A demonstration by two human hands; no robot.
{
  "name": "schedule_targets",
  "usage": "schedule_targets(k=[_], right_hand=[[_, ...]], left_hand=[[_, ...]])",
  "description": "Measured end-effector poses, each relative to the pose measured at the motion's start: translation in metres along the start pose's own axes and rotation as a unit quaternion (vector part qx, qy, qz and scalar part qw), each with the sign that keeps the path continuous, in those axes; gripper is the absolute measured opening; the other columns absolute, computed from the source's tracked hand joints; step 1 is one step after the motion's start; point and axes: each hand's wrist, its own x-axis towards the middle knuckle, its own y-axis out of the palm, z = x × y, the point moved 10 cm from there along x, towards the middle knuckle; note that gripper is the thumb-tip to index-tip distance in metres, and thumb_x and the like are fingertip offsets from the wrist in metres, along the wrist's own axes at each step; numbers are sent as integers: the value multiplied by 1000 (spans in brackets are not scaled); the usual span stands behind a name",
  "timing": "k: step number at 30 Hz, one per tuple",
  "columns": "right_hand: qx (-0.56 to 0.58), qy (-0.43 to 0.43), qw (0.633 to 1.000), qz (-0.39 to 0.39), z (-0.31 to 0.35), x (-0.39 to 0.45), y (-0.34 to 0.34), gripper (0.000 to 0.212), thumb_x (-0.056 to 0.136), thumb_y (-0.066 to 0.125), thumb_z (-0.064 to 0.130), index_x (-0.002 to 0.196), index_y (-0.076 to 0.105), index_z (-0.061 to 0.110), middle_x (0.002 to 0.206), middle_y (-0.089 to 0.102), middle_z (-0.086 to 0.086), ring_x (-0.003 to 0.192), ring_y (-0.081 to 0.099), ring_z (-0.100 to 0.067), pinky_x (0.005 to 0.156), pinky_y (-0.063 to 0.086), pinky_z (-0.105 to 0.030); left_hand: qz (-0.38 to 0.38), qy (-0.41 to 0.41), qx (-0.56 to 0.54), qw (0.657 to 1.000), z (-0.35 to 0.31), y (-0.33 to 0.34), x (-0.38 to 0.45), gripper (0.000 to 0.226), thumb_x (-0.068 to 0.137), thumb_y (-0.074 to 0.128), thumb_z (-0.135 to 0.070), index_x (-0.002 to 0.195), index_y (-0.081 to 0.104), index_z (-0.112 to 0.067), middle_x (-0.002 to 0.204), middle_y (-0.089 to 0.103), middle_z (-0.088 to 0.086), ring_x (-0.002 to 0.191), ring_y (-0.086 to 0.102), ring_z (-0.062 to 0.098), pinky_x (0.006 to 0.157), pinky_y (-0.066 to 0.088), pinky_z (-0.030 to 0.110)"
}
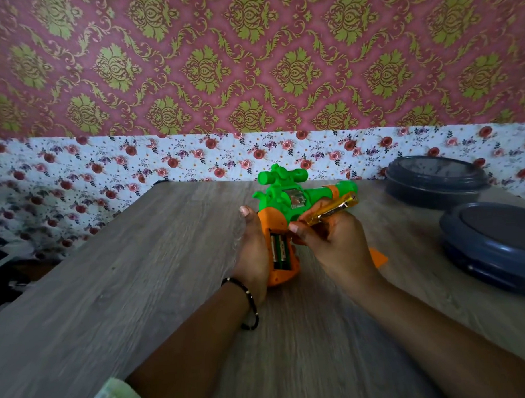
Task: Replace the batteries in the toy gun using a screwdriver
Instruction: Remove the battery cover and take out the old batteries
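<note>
Wood desk (110, 293) has lots of free room on your left. Your left hand (252, 252) hugs the toy gun (288, 204) mid-desk, batteries (279, 251) showing. Right hand (331, 244) fingers grip the screwdriver (333, 209). Two gray bowls (495, 244) sit by the right edge.

No legible text, label, brand, number or sign anywhere in view. Batteries (280, 251) in the open grip of the toy gun (288, 204): dark wrappers with green and pale bands, possibly print, too small and blurred to read. Screwdriver (333, 209): clear yellow handle, no marking made out. Two dark lidded containers (492, 247) at right: no lettering seen. Wall coverings carry pattern only, no words
</note>
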Motion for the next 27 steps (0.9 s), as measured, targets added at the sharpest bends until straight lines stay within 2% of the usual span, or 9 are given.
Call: schedule_targets(k=[2, 7, 10, 12, 15, 17, 20, 23, 27], right_hand=[[-34, -15, 999, -6, 5, -1, -1, 33, 65, 66, 53, 68, 64, 20, 67, 70, -7, 66, 69, -23, 65, 55, -50], [-92, -49, 994, -33, 16, -5, -3, 30, 69, 74, 38, 64, 65, 10, 61, 68, -6, 59, 66, -18, 58, 53, -42], [-75, -13, 996, -51, 5, -3, -5, 27, 69, 80, 32, 66, 68, 7, 64, 70, -6, 61, 68, -17, 60, 55, -42], [-14, 27, 998, -50, -6, -2, -3, 35, 66, 77, 40, 75, 70, 8, 70, 72, -6, 67, 70, -19, 63, 57, -47], [97, 85, 991, -42, -17, -1, -1, 14, 74, 75, 24, 76, 66, 14, 77, 71, -12, 73, 70, -28, 67, 58, -46], [176, 129, 975, -28, -20, -2, 1, 8, 82, 67, 9, 77, 60, 11, 76, 68, -16, 70, 69, -28, 63, 57, -39], [212, 170, 962, -16, -20, -4, 0, 10, 85, 62, 9, 78, 59, 5, 67, 64, -12, 57, 66, -19, 58, 59, -32], [239, 205, 949, -4, -23, -4, -4, 11, 84, 63, 11, 76, 59, 4, 58, 60, -6, 49, 64, -16, 51, 56, -27], [315, 256, 912, 50, -26, -7, 5, 9, 85, 59, 5, 77, 61, 5, 58, 68, -4, 57, 69, -17, 55, 57, -24]], left_hand=[[5, 1, -2, 1000, -1, 2, -1, 91, 89, 5, -73, 134, 56, -13, 97, 69, 11, 81, 65, 20, 79, 53, 33], [0, -7, -16, 1000, -1, 2, -2, 92, 89, 6, -75, 133, 59, -15, 120, 69, 19, 117, 61, 37, 106, 44, 51], [-2, 9, -12, 1000, -2, 1, 0, 88, 90, 5, -73, 123, 64, -18, 102, 75, 12, 89, 69, 24, 89, 52, 41], [1, 19, -5, 1000, -1, 0, 2, 86, 90, 5, -72, 120, 64, -19, 90, 74, 8, 72, 67, 14, 75, 51, 32], [3, 13, -1, 1000, 1, -1, 6, 89, 87, 8, -76, 131, 58, -18, 108, 69, 16, 78, 65, 18, 73, 52, 31], [-1, 9, -10, 1000, 0, -2, 4, 87, 88, 8, -75, 128, 58, -17, 97, 69, 14, 75, 63, 19, 71, 51, 32], [-5, 7, -28, 1000, 0, -3, 4, 79, 88, 8, -75, 110, 62, -20, 77, 65, 8, 69, 61, 19, 69, 49, 32], [-4, 3, -14, 1000, 1, -6, 4, 78, 87, 8, -75, 109, 62, -23, 79, 65, 7, 72, 62, 20, 71, 50, 33], [0, 2, 1, 1000, 2, -6, 5, 82, 89, 6, -73, 118, 61, -20, 80, 65, 5, 71, 61, 18, 68, 49, 30]])
